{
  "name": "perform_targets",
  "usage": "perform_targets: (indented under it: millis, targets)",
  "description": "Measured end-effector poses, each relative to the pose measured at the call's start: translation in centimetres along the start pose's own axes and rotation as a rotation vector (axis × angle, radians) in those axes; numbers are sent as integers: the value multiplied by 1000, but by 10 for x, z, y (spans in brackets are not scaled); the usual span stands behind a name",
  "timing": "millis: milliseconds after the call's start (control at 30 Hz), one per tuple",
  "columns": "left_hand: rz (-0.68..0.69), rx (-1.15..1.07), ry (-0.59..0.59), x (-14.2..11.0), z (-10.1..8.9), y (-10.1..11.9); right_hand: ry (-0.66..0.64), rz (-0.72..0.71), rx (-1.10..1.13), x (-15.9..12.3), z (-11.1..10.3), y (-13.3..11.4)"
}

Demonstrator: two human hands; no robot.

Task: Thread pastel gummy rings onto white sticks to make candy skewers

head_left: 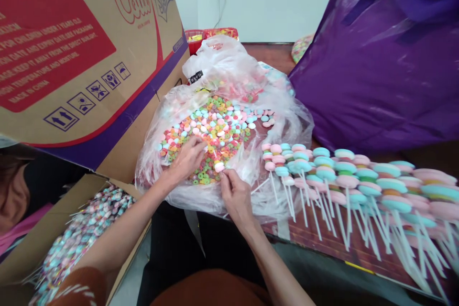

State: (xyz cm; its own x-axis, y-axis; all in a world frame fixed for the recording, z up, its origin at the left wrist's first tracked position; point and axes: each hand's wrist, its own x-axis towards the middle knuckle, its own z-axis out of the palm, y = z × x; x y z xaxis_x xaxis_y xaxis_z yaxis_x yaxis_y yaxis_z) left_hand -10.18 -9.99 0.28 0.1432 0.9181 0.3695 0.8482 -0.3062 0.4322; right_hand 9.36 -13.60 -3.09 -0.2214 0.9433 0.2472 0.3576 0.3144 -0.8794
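Observation:
My right hand (235,196) is closed in a pinch on a candy lollipop (219,167). Its pale pink and white candy shows just beyond my fingertips, with a short bit of white stick poking up above it. To its left, my left hand (188,157) hovers over the loose candies (215,122), fingers pressed together; what they hold, if anything, is too small to make out. These candies are a mix of pastel discs and small coloured rings, heaped on an opened clear plastic bag (154,162).
Rows of stacked candy lollipops (324,172) lie along the table's right side, sticks pointing toward me. A large carton (82,52) stands at left, above an open box of wrapped candies (86,229). A purple bag (380,67) fills the back right. A red basket (194,43) sits behind.

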Motion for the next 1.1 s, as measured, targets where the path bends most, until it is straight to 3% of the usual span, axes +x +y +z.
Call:
perform_targets:
  millis: [200, 333, 467, 600, 733, 933, 1100]
  targets:
    - [-11, -75, -42, -9, 4, -7, -1, 16, 2, -1, 0, 2]
    - [-169, -174, -5, -6, 5, -9, -10, 9, 24, -1, -2, 0]
    - [-435, -603, 50, -11, 11, -8, -43, -3, 98, -1, -3, -3]
    - [-553, -924, 102, -17, 9, -6, -100, -6, 147, -2, -2, -3]
    - [-557, -965, 124, -17, 7, -3, -126, -4, 160, -2, 0, -1]
    - [-454, -917, 167, -16, 16, 0, -136, 27, 156, 0, 1, 0]
    - [-404, -742, 168, -20, 14, -1, -197, 101, 186, 5, -4, -6]
